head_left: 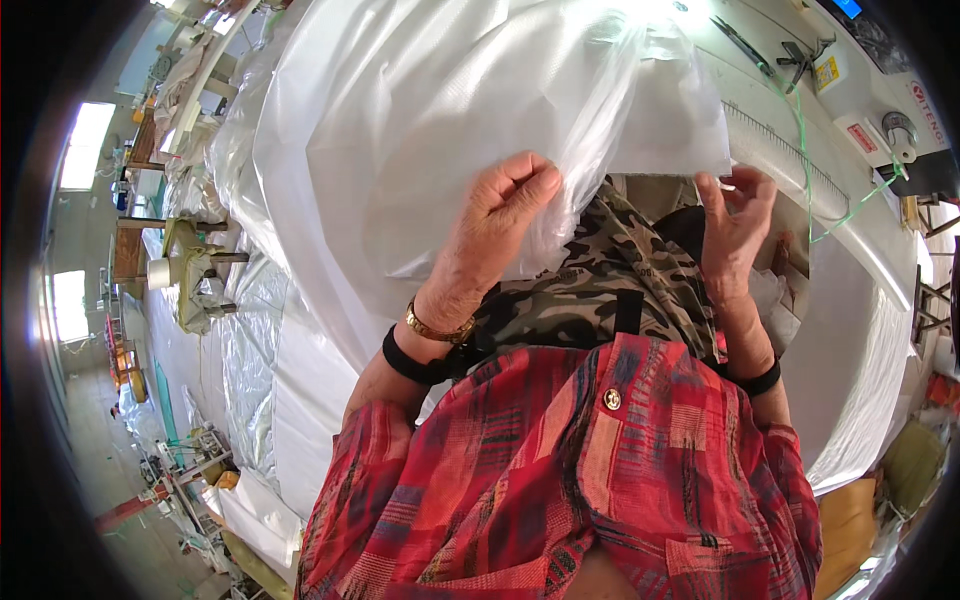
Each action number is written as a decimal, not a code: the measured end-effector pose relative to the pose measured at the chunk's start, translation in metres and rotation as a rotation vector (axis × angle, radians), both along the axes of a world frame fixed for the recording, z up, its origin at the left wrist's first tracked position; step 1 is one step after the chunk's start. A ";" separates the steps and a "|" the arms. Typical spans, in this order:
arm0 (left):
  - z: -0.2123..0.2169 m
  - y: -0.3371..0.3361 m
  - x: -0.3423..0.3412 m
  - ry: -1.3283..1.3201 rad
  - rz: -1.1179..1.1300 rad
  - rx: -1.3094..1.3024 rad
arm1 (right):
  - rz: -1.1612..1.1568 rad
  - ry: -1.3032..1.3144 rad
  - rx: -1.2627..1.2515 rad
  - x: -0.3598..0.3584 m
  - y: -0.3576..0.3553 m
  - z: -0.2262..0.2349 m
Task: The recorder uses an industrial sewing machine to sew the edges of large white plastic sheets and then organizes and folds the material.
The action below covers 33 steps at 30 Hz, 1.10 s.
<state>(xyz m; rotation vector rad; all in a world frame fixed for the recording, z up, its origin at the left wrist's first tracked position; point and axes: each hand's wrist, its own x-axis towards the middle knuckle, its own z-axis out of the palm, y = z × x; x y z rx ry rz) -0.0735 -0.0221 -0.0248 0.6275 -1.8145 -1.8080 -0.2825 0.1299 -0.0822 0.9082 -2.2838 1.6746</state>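
A large translucent white plastic sheet (400, 150) spreads across the work table and hangs over its near edge toward my lap. My left hand (505, 205) is closed, thumb against curled fingers, on a gathered fold of this sheet. Bunched film (590, 150) runs from that hand toward the far side of the table. My right hand (735, 225) is at the sheet's right corner, with thumb and forefinger pinching its cut lower edge. Between the hands, the sheet's straight edge lies over my camouflage-patterned apron (600, 260).
At the right stands a white sewing machine (850, 90) with green thread (803, 140) trailing from it. A ruler strip (780, 145) curves along the table's right part. Thread snips (742, 45) lie at the far edge. Stools (185, 270) and heaped plastic (250, 370) are on the left.
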 end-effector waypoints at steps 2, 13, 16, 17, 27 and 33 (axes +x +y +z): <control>0.007 -0.001 -0.001 -0.043 -0.037 -0.012 | 0.145 -0.188 -0.158 -0.002 -0.010 -0.001; 0.041 -0.004 -0.019 -0.049 -0.371 0.202 | 0.462 0.175 0.008 0.023 -0.043 0.063; 0.045 -0.003 -0.021 -0.068 -0.383 0.175 | 0.516 0.165 0.049 0.027 -0.047 0.071; 0.045 -0.003 -0.022 -0.074 -0.385 0.171 | 0.552 0.162 0.048 0.028 -0.048 0.072; 0.034 -0.011 -0.024 -0.017 -0.262 0.157 | 0.503 0.409 0.167 0.042 -0.051 0.077; 0.016 -0.008 -0.052 0.039 0.004 0.311 | 0.546 0.771 0.290 0.041 -0.038 0.074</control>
